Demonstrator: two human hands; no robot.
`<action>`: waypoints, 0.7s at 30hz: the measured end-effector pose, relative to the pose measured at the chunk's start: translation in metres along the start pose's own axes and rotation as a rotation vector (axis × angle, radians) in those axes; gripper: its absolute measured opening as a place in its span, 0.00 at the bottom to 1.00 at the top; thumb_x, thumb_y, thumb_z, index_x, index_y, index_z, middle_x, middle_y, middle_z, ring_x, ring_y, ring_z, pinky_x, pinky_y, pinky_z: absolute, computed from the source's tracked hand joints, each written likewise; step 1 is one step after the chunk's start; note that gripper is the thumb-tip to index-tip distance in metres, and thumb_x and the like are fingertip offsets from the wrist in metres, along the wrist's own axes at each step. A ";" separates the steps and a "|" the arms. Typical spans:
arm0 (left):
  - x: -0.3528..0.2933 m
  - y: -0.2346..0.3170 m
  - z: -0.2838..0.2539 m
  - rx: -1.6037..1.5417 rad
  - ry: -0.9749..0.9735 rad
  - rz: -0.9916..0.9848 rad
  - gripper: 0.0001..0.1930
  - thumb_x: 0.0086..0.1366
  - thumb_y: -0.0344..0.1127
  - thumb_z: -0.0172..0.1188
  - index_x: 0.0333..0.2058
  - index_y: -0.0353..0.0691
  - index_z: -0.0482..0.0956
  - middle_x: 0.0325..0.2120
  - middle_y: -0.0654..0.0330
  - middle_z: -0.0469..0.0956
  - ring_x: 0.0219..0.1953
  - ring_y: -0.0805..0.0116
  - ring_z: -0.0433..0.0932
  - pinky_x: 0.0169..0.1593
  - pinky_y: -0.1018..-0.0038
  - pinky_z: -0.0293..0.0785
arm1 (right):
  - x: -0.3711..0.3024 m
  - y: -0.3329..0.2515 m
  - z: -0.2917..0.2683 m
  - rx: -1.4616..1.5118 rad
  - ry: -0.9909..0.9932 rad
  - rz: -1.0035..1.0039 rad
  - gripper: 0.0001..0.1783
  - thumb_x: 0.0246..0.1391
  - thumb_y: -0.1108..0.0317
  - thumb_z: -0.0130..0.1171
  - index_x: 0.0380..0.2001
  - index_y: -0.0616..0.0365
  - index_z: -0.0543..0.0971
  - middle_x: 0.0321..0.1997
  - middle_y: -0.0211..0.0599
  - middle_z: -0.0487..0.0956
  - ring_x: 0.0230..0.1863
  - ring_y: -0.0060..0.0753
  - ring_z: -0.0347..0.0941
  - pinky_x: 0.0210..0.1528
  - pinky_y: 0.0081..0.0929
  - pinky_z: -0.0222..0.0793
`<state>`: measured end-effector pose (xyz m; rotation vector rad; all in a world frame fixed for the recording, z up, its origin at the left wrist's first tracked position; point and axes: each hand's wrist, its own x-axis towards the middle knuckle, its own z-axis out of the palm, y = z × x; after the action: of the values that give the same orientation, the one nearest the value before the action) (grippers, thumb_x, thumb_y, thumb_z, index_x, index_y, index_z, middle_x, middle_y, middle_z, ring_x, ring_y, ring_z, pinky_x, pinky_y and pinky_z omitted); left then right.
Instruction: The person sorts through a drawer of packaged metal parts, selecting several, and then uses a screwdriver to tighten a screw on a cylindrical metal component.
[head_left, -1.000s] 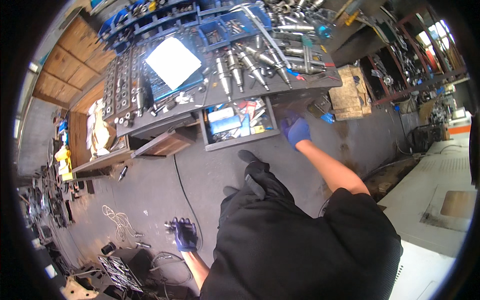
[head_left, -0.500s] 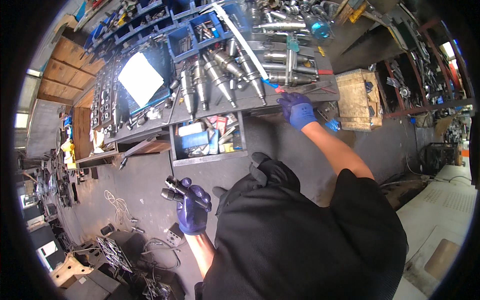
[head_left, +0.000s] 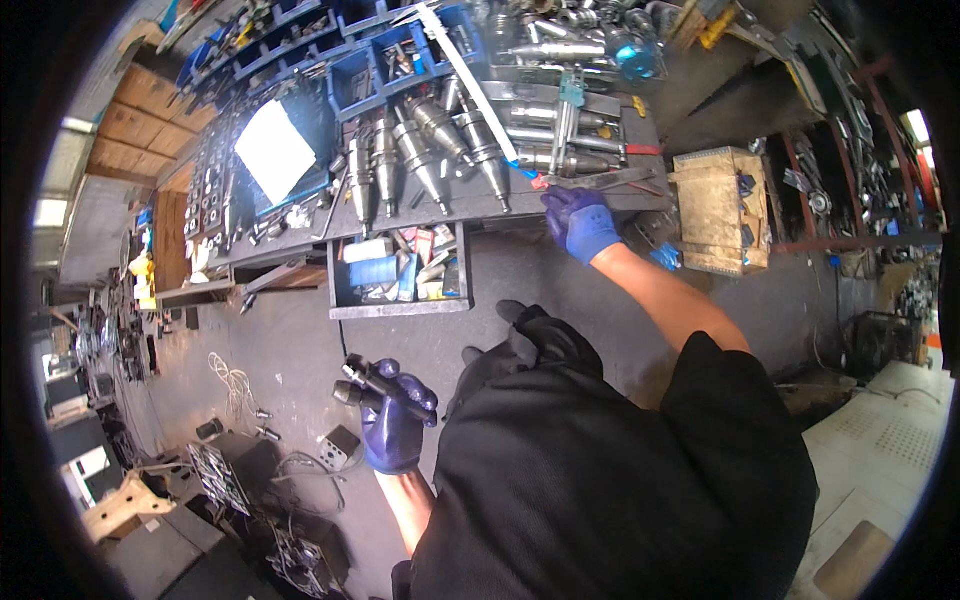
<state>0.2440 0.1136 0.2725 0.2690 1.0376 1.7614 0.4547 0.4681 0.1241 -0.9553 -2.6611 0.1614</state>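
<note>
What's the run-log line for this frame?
left hand: grip shut on dark metal tool | right hand: gloved, at workbench edge, grip unclear | open drawer below bench | row of cone-shaped tool holders on bench

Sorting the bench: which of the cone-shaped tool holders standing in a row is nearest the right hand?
The rightmost tool holder in the row, its tip closest to the blue-gloved right hand; the others stand farther left.

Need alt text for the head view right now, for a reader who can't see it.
The left hand, in a blue glove, grips a dark cylindrical tool at waist height, while the gloved right hand rests on the front edge of a cluttered workbench. Tapered metal tool holders stand above an open drawer.
</note>
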 end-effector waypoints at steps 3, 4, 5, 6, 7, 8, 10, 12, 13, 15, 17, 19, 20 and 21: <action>-0.006 0.000 0.002 -0.054 -0.001 -0.019 0.20 0.70 0.37 0.57 0.57 0.40 0.67 0.32 0.52 0.77 0.29 0.60 0.76 0.29 0.68 0.73 | 0.009 -0.022 0.007 -0.098 -0.039 0.156 0.22 0.54 0.63 0.52 0.52 0.56 0.78 0.52 0.45 0.79 0.40 0.49 0.78 0.43 0.45 0.75; -0.009 0.000 0.002 -0.045 0.000 -0.020 0.20 0.70 0.37 0.57 0.57 0.40 0.66 0.32 0.52 0.76 0.30 0.59 0.76 0.29 0.67 0.73 | 0.011 -0.029 0.011 -0.156 -0.057 0.214 0.23 0.54 0.64 0.52 0.53 0.58 0.77 0.52 0.47 0.79 0.41 0.50 0.78 0.43 0.45 0.75; -0.011 0.002 0.001 -0.031 -0.010 -0.017 0.20 0.71 0.37 0.56 0.57 0.40 0.66 0.32 0.51 0.77 0.30 0.59 0.77 0.30 0.68 0.73 | 0.017 -0.035 0.009 -0.154 -0.072 0.220 0.25 0.55 0.65 0.50 0.56 0.62 0.74 0.50 0.51 0.79 0.40 0.51 0.79 0.44 0.45 0.75; -0.014 0.005 0.002 -0.060 -0.022 -0.029 0.20 0.71 0.37 0.56 0.58 0.41 0.66 0.33 0.51 0.77 0.31 0.59 0.78 0.30 0.69 0.73 | 0.021 -0.041 0.013 -0.176 -0.089 0.243 0.24 0.55 0.66 0.49 0.55 0.62 0.74 0.50 0.51 0.79 0.40 0.51 0.79 0.43 0.45 0.76; -0.019 0.007 0.003 -0.029 -0.008 -0.021 0.20 0.71 0.37 0.56 0.58 0.40 0.66 0.33 0.51 0.77 0.31 0.60 0.78 0.30 0.70 0.73 | 0.025 -0.046 0.017 -0.199 -0.106 0.258 0.24 0.55 0.66 0.49 0.55 0.62 0.75 0.49 0.50 0.79 0.40 0.51 0.79 0.43 0.45 0.76; -0.023 0.010 0.005 0.001 0.009 -0.011 0.19 0.71 0.36 0.55 0.58 0.40 0.66 0.34 0.51 0.77 0.32 0.60 0.78 0.30 0.71 0.73 | 0.029 -0.050 0.020 -0.223 -0.123 0.271 0.23 0.55 0.67 0.49 0.55 0.61 0.75 0.49 0.50 0.80 0.40 0.51 0.79 0.43 0.45 0.76; -0.024 0.018 0.000 0.011 -0.063 -0.015 0.19 0.72 0.35 0.54 0.58 0.37 0.65 0.35 0.50 0.77 0.34 0.62 0.78 0.32 0.72 0.73 | 0.037 -0.059 0.022 -0.220 -0.039 0.212 0.19 0.56 0.70 0.47 0.50 0.60 0.76 0.46 0.53 0.79 0.42 0.52 0.79 0.43 0.46 0.76; -0.021 0.020 -0.001 -0.019 -0.132 -0.019 0.21 0.72 0.33 0.52 0.61 0.36 0.63 0.38 0.51 0.77 0.39 0.62 0.78 0.36 0.73 0.74 | 0.044 -0.062 0.009 -0.111 -0.228 0.395 0.19 0.56 0.69 0.47 0.50 0.60 0.76 0.46 0.56 0.80 0.43 0.56 0.79 0.45 0.48 0.76; -0.023 0.025 0.001 -0.010 -0.123 -0.029 0.22 0.72 0.32 0.52 0.62 0.34 0.61 0.40 0.52 0.77 0.40 0.64 0.78 0.37 0.74 0.74 | 0.050 -0.069 -0.003 -0.059 -0.316 0.490 0.19 0.56 0.69 0.47 0.50 0.60 0.76 0.46 0.57 0.80 0.44 0.58 0.79 0.46 0.49 0.76; -0.030 0.039 0.011 0.005 -0.123 -0.033 0.24 0.72 0.33 0.52 0.62 0.32 0.60 0.41 0.51 0.77 0.40 0.66 0.78 0.38 0.76 0.74 | 0.046 -0.054 0.001 -0.164 -0.328 0.323 0.21 0.57 0.69 0.47 0.54 0.56 0.74 0.46 0.57 0.79 0.45 0.59 0.78 0.45 0.50 0.75; -0.035 0.047 0.006 0.002 -0.168 -0.006 0.24 0.72 0.34 0.53 0.62 0.32 0.60 0.41 0.51 0.78 0.39 0.67 0.79 0.37 0.77 0.74 | 0.043 -0.038 0.007 -0.203 -0.298 0.125 0.22 0.57 0.69 0.46 0.56 0.54 0.73 0.46 0.58 0.78 0.46 0.61 0.77 0.45 0.50 0.74; -0.042 0.048 0.003 -0.010 -0.203 -0.008 0.25 0.71 0.35 0.54 0.62 0.31 0.61 0.40 0.51 0.78 0.38 0.67 0.79 0.37 0.77 0.75 | 0.055 -0.041 -0.006 -0.253 -0.417 0.103 0.21 0.59 0.69 0.44 0.55 0.53 0.74 0.45 0.59 0.79 0.46 0.59 0.78 0.47 0.50 0.74; -0.043 0.047 0.003 -0.021 -0.192 0.004 0.26 0.71 0.37 0.54 0.61 0.31 0.61 0.39 0.49 0.78 0.35 0.66 0.79 0.33 0.76 0.74 | 0.059 -0.038 -0.008 -0.269 -0.437 0.086 0.20 0.60 0.69 0.44 0.54 0.54 0.75 0.46 0.59 0.79 0.46 0.58 0.78 0.48 0.50 0.74; -0.043 0.045 0.004 -0.031 -0.183 0.015 0.26 0.70 0.38 0.55 0.61 0.30 0.61 0.37 0.47 0.79 0.33 0.64 0.80 0.30 0.76 0.74 | 0.064 -0.034 -0.005 -0.289 -0.457 0.089 0.19 0.60 0.69 0.43 0.53 0.55 0.76 0.46 0.58 0.79 0.46 0.58 0.78 0.48 0.50 0.74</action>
<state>0.2359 0.0748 0.3204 0.4113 0.8783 1.7294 0.3887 0.4824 0.1517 -1.2554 -3.1212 0.0118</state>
